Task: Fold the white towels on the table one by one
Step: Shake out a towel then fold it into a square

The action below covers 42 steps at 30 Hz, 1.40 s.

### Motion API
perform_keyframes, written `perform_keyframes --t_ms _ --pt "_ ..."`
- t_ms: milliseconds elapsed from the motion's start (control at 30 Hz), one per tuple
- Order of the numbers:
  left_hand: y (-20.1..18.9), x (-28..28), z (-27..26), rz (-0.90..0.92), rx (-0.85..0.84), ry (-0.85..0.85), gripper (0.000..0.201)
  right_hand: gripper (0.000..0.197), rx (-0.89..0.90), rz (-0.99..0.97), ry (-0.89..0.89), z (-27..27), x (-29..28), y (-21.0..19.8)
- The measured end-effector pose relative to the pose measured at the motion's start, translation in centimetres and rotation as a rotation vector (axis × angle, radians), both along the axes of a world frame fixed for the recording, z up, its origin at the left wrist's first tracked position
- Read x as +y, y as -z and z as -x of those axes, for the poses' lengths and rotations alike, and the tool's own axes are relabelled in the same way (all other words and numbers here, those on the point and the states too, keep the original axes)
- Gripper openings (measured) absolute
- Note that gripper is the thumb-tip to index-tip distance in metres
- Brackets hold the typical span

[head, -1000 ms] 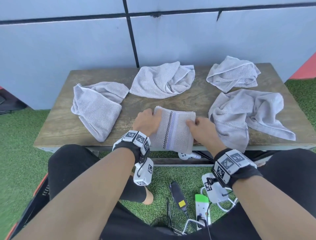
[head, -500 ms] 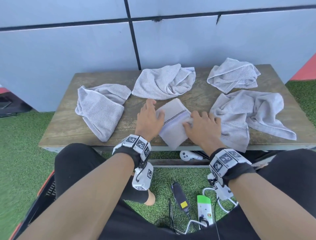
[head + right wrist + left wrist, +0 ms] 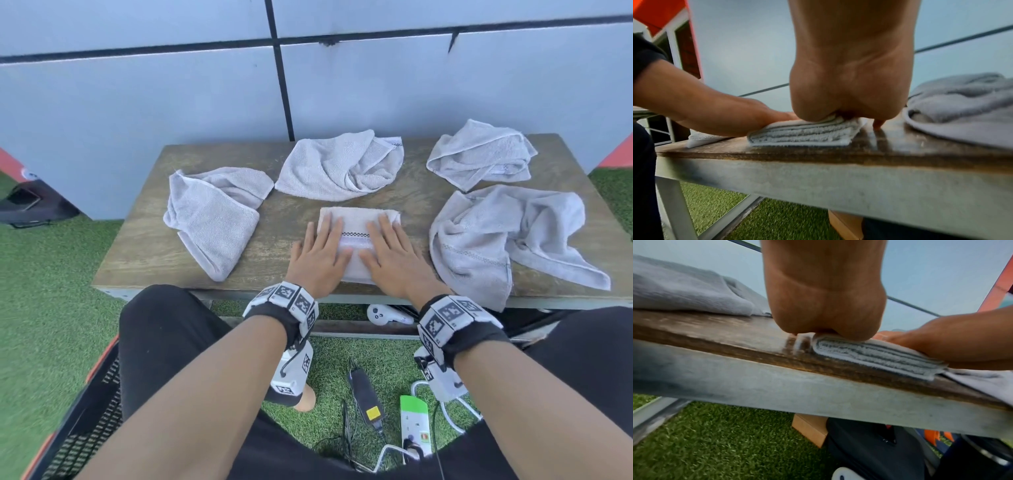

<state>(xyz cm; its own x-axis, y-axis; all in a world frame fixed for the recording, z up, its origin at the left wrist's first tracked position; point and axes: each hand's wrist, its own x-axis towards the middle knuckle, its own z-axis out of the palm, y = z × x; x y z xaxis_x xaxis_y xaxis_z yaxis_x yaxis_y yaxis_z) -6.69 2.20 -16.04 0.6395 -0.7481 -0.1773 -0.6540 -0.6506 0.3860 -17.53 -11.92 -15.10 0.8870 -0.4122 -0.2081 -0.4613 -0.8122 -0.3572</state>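
A folded white towel (image 3: 358, 221) with a checked stripe lies near the front middle of the wooden table (image 3: 144, 246). My left hand (image 3: 320, 255) and right hand (image 3: 390, 257) both press flat on it, fingers straight and spread. The wrist views show the folded towel's (image 3: 875, 356) stacked layers under my left hand (image 3: 824, 305), and the folded towel (image 3: 803, 133) under my right hand (image 3: 851, 73). Several crumpled white towels lie around: one at the left (image 3: 212, 219), one at the back middle (image 3: 342, 164), one at the back right (image 3: 479, 154), one at the right (image 3: 496, 236).
The table stands against a grey panel wall (image 3: 171, 102) on green turf (image 3: 44, 291). Below its front edge lie a white controller (image 3: 383, 313), a power strip (image 3: 414, 421) and cables. My black-clad knees sit at both sides of the table front.
The folded towel was turned a quarter turn, so its stripe now runs left to right, and shifted away from the front edge. Both hands went from gripping its sides to pressing flat on top.
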Motion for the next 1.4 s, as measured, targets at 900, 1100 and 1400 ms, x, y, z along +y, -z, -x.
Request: perform_keyframes --t_ms 900,1100,1400 --pt "-13.7 10.0 -3.3 0.78 0.407 -0.61 0.03 0.048 -0.332 -0.817 0.364 -6.9 9.3 -10.3" --pt "-16.6 22.9 -2.8 1.051 0.403 -0.835 0.026 0.017 -0.359 -0.813 0.085 -11.1 20.0 -15.1" --pt "-10.6 40.7 -0.2 1.16 0.387 -1.225 0.03 0.045 -0.153 -0.425 -0.314 -14.2 38.5 -14.5"
